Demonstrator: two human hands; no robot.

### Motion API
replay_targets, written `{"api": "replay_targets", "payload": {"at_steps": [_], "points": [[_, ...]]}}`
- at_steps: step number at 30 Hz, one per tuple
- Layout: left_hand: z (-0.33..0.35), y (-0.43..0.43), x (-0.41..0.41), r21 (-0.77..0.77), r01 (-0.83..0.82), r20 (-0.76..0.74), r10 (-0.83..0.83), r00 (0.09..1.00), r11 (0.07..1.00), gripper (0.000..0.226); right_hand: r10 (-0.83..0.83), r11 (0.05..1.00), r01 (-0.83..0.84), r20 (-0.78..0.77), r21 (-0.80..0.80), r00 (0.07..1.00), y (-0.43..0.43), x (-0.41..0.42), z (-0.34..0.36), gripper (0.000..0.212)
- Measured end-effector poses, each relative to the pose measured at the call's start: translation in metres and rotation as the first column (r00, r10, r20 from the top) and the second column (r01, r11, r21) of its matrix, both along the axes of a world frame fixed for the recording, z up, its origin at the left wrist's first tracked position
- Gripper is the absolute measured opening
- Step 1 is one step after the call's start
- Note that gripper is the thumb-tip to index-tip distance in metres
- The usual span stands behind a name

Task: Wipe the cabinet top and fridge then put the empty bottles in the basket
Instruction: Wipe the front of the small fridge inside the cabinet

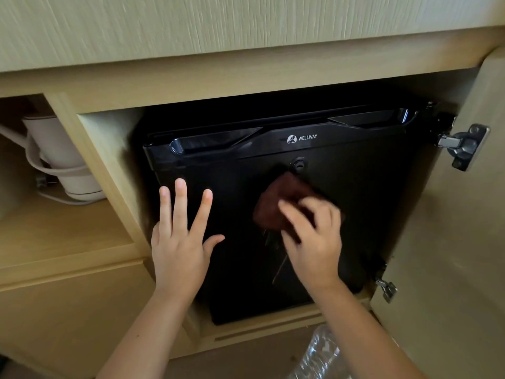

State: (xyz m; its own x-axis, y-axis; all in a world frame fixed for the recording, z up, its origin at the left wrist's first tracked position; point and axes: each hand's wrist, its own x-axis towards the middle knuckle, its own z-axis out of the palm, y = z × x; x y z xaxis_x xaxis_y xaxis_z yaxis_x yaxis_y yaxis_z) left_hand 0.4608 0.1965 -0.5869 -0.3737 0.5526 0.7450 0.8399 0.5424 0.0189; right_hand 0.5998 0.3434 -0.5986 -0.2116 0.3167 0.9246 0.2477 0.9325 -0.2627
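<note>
While the person's left hand (180, 242) lay flat with its fingers spread against the front of a black mini fridge (341, 192), the right hand (311, 239) pressed a dark brown cloth (281, 198) to the fridge door, fingers curled over the bunched fabric. The right hand appeared blurred. The cloth sat just below a small round lock (299, 163) at the middle of the door, and above that lock white lettering read WELLWAY (302, 138). The fridge stood inside a pale wooden cabinet (191, 83), filling its compartment. The cabinet door (464, 255) hung open at the right, with two metal hinges (461, 146) showing along its inner edge. To the left, in a separate open compartment, a white cylindrical appliance (62, 160) lay wrapped in its own cord. At the bottom edge, near the right forearm, part of a crumpled clear plastic bottle (317, 354) showed on the floor in front of the cabinet.
</note>
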Motion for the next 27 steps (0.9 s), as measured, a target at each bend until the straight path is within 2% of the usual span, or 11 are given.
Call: {"api": "replay_targets", "payload": {"at_steps": [3, 5, 9, 12, 14, 16, 18, 20, 24, 27], "points": [[0.0, -0.001, -0.001, -0.002, -0.004, -0.019, 0.004, 1.0, 1.0, 0.088, -0.051, 0.998, 0.055, -0.116, 0.037, 0.992, 0.007, -0.013, 0.026, 0.04], [0.0, -0.001, -0.001, -0.003, -0.008, -0.035, 0.007, 0.999, 1.0, 0.088, -0.058, 0.993, 0.066, -0.086, 0.093, 0.995, 0.008, -0.015, 0.02, 0.036], [-0.001, -0.001, 0.001, 0.007, -0.009, -0.037, 0.009, 0.999, 1.0, 0.088, -0.009, 0.987, -0.013, 0.135, 0.158, 0.991, 0.0, -0.001, -0.029, 0.034], [0.001, -0.002, 0.0, -0.006, -0.001, -0.037, 0.001, 0.999, 1.0, 0.086, 0.011, 0.974, -0.094, 0.368, 0.208, 0.93, -0.004, 0.01, -0.056, 0.043], [0.001, -0.003, -0.001, -0.012, 0.0, -0.039, 0.0, 0.999, 1.0, 0.085, 0.028, 0.974, -0.124, 0.441, 0.19, 0.897, -0.005, 0.015, -0.055, 0.047], [0.001, -0.003, -0.001, -0.011, -0.003, -0.033, 0.003, 0.999, 1.0, 0.085, 0.021, 0.985, -0.079, 0.345, 0.154, 0.938, -0.003, 0.015, -0.039, 0.045], [0.001, -0.003, -0.001, -0.011, -0.013, -0.037, 0.012, 0.999, 1.0, 0.085, 0.005, 0.994, -0.021, 0.157, 0.106, 0.988, 0.003, 0.008, -0.009, 0.038], [0.001, -0.002, 0.0, -0.015, -0.017, -0.043, 0.016, 0.999, 1.0, 0.085, -0.026, 0.992, 0.022, 0.031, 0.122, 0.999, 0.014, 0.0, 0.018, 0.037], [0.001, -0.001, 0.001, -0.003, -0.022, -0.033, 0.021, 0.999, 1.0, 0.086, -0.036, 0.979, 0.037, -0.011, 0.202, 0.999, 0.014, -0.01, 0.009, 0.035], [0.002, -0.001, 0.0, -0.021, -0.03, -0.045, 0.029, 0.999, 0.999, 0.086, -0.006, 0.969, -0.015, 0.082, 0.248, 0.997, 0.007, -0.008, -0.032, 0.034]]}}
